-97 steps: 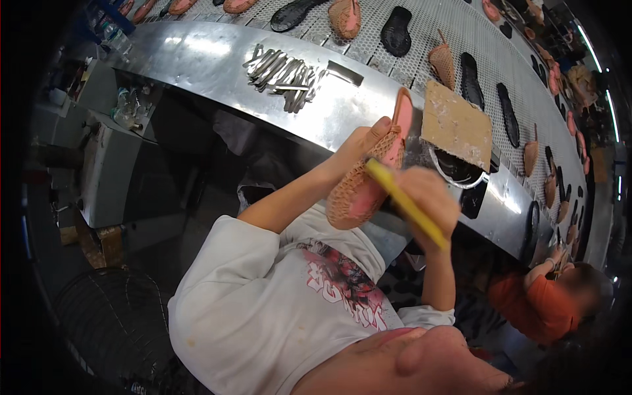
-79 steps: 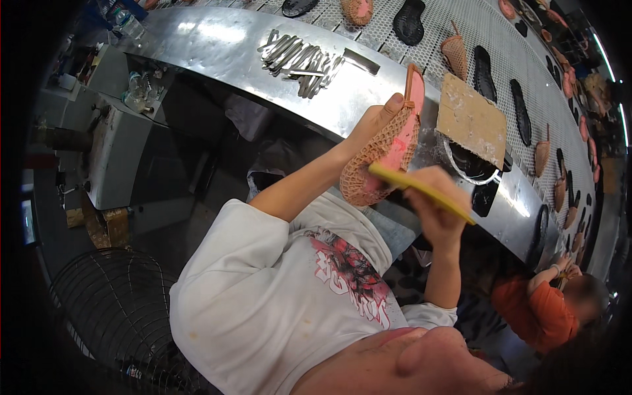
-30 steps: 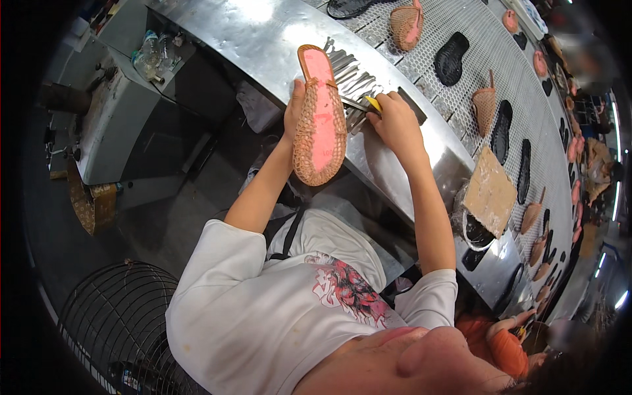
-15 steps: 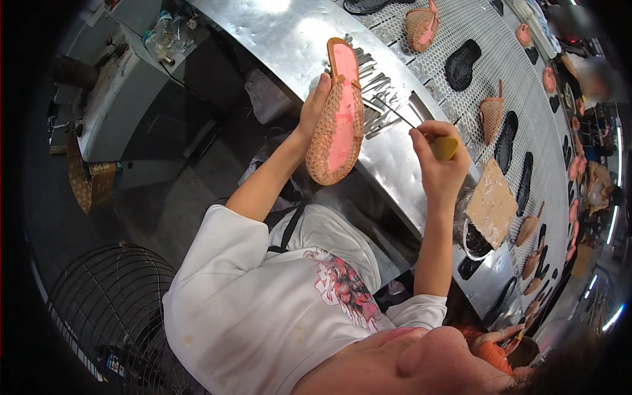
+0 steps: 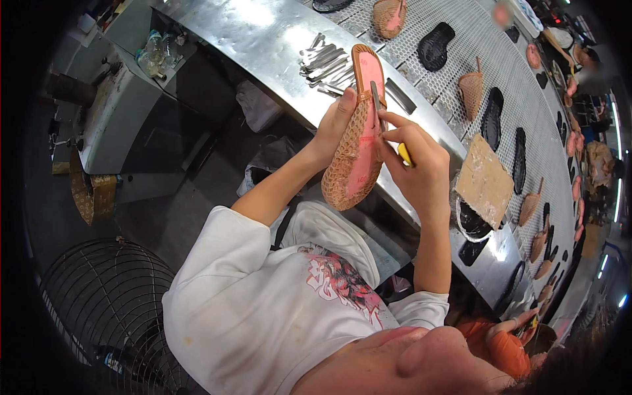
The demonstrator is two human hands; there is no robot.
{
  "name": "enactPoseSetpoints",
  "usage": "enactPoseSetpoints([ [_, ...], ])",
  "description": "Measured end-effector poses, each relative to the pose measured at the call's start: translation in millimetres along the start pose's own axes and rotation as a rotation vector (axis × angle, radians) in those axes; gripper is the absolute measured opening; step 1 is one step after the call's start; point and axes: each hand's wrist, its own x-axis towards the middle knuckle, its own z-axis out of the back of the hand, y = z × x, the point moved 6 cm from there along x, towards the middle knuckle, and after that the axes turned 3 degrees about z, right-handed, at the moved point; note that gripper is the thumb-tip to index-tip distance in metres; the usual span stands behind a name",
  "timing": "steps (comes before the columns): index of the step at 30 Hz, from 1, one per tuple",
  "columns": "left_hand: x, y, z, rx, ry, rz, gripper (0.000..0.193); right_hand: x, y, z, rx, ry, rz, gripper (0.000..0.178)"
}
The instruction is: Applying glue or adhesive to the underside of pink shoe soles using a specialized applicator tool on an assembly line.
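My left hand (image 5: 334, 125) is closed around the side of a tan woven shoe upper (image 5: 337, 174) with a pink underside. The shoe is held up, its pink face toward the view. Against that pink face my right hand (image 5: 421, 161) pinches a flat grey metal strip (image 5: 376, 95) by its lower end. A yellow handle (image 5: 404, 154) also sits in the right hand's grip; the rest of that tool is hidden. Behind the shoe, on the metal table (image 5: 243, 36), lies a pile of similar metal strips (image 5: 324, 62).
A mesh conveyor (image 5: 415, 79) alongside carries black soles (image 5: 436, 47) and woven uppers (image 5: 470, 95). On the table's near right stands a container (image 5: 471, 220) topped by a tan board (image 5: 486, 181). A wire fan cage (image 5: 108, 296) is at lower left. Another person's orange sleeve (image 5: 507, 352) shows at lower right.
The shoe has moved right and slightly down, away from the strip pile. My right hand has come in from the pile to the shoe, bringing a metal strip onto its pink face.
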Motion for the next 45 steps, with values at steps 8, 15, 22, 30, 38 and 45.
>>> enactPoseSetpoints([
  [8,-3,12,-25,-0.16,0.177,0.214,0.064,-22,17,31,0.111,0.102,-0.142,0.037],
  [15,29,-34,-77,0.315,0.245,0.022,0.065,-124,-9,125,0.786,-0.471,-0.324,0.065],
  [22,131,22,-201,0.375,0.533,0.161,0.044,-346,-143,254,0.743,-1.312,-0.676,0.049],
  [30,267,192,-272,0.579,0.695,0.479,0.028,-437,-212,253,0.409,-1.631,-0.744,0.036],
  [38,289,279,-293,1.375,0.652,0.516,0.025,-440,-210,260,0.432,-1.597,-0.759,0.033],
  [45,291,255,-344,1.878,0.675,-0.535,0.027,-444,-208,261,0.412,-1.651,-0.759,0.033],
])
